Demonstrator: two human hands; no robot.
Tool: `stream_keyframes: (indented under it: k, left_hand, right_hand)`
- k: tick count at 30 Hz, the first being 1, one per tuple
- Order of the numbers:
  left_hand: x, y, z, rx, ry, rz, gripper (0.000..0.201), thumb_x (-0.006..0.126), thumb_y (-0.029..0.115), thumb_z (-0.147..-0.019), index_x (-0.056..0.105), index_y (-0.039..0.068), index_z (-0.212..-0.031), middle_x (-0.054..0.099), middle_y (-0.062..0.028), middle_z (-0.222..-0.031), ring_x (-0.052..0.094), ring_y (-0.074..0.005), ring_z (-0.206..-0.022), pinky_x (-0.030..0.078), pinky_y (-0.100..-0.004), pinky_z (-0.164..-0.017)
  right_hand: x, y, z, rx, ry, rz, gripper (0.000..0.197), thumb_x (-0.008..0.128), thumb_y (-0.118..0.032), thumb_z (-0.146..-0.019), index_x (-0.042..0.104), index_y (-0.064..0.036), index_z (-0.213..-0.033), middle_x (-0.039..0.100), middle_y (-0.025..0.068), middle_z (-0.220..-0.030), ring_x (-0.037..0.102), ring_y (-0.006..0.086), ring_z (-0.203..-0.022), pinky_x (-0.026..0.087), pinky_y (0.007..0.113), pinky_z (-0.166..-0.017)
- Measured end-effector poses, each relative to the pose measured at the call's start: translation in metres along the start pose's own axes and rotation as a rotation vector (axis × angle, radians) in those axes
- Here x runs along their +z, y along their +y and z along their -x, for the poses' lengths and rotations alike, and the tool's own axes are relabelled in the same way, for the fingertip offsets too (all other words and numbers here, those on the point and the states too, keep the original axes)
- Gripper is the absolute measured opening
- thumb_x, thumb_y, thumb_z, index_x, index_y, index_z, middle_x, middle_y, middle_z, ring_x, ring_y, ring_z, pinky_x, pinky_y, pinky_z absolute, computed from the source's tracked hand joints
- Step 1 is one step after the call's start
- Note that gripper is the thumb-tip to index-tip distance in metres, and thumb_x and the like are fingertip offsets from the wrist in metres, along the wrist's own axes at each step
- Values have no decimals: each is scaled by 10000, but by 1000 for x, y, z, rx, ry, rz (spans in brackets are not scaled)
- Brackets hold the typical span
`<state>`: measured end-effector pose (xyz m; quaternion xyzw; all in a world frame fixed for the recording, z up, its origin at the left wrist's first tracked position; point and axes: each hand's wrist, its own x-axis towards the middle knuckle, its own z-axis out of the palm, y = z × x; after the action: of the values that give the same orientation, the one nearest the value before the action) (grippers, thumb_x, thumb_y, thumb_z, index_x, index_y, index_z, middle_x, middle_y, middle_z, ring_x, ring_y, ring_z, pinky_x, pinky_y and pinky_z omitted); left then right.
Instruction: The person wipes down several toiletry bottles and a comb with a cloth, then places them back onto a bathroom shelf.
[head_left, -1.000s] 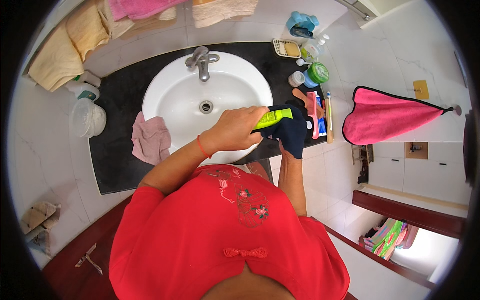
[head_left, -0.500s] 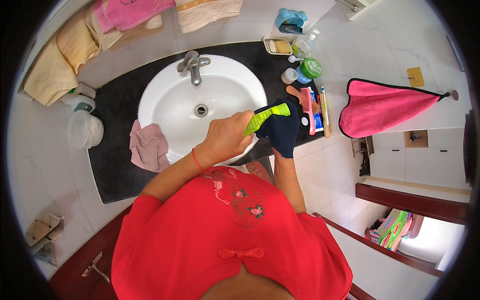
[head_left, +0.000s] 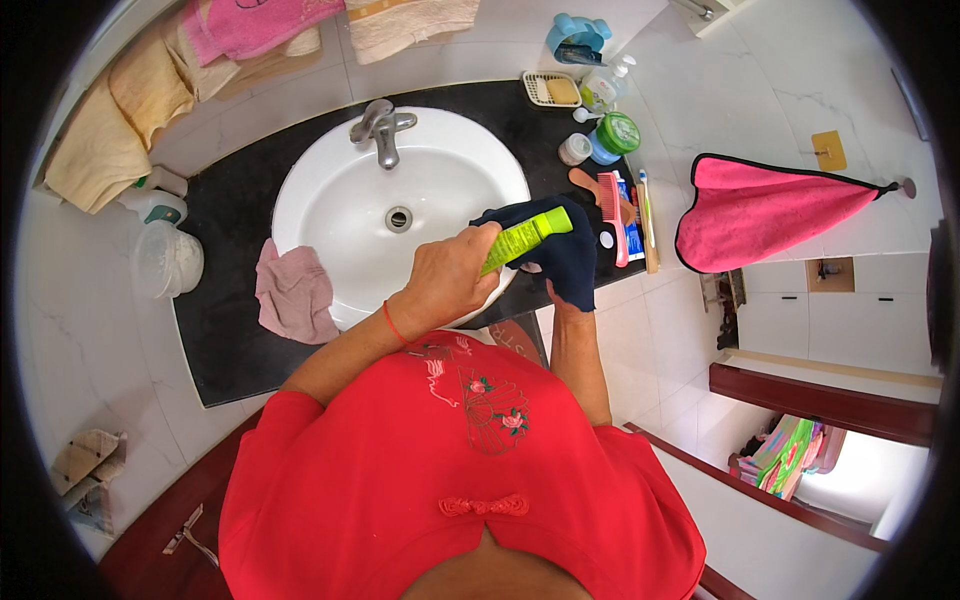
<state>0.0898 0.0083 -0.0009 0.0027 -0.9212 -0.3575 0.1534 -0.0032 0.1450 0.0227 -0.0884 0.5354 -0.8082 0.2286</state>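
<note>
A bright green tube is gripped in my left hand, tilted up to the right over the sink's near right rim. Behind and under the tube, a dark blue cloth drapes over my right hand, hiding most of its fingers. The cloth lies against the tube. Below both hands, the white oval sink is set in a black counter. A grey faucet stands at its far edge.
A pink cloth hangs over the sink's left rim. A white tub stands at the left. On the right lie a pink comb, a wooden comb and a blue tube. Beyond are a soap dish and jars.
The dark blue cloth has spread further left behind the tube, its edge now reaching over the sink. The tube has turned slightly in my left hand, showing a broader face.
</note>
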Motion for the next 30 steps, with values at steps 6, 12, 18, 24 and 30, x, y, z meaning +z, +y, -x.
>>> stream_keyframes:
  k: [6, 12, 18, 24, 30]
  left_hand:
    - [1, 3, 1, 25, 22, -146, 398, 655, 109, -692, 485, 58, -1049, 562, -102, -763, 592, -296, -653, 443, -405, -541]
    - [2, -3, 3, 4, 18, -119, 397, 657, 113, -693, 488, 64, -1050, 565, -102, -766, 594, -289, -646, 440, -400, -533]
    - [5, 0, 4, 1, 43, -149, 388, 658, 108, -694, 491, 62, -1042, 564, -101, -761, 594, -285, -645, 441, -395, -536]
    - [3, 0, 4, 20, 47, -166, 393, 661, 107, -690, 493, 61, -1043, 558, -99, -753, 592, -280, -632, 442, -394, -535]
    - [5, 2, 5, 25, 27, -150, 406, 667, 105, -682, 494, 61, -1046, 558, -100, -757, 593, -282, -635, 444, -395, -536]
  right_hand:
    - [-12, 10, -5, -59, 36, 310, 479, 700, 95, -531, 541, -21, -967, 624, 81, -847, 633, 192, -718, 528, 275, -557]
    - [-21, 24, -9, -206, -31, 506, 521, 765, 71, -481, 564, -39, -949, 630, 58, -845, 615, 143, -769, 512, 267, -667]
    - [-12, 11, -4, -28, -8, 280, 428, 698, 43, -596, 556, 12, -999, 642, 85, -883, 622, 146, -733, 512, 255, -626]
    - [-13, 10, -2, -84, -65, 276, 510, 771, 60, -512, 547, -11, -965, 645, 83, -890, 628, 157, -799, 525, 280, -684]
    - [-22, 9, -5, 110, -22, 227, 504, 776, 57, -511, 556, -19, -958, 640, 73, -882, 624, 151, -802, 518, 268, -690]
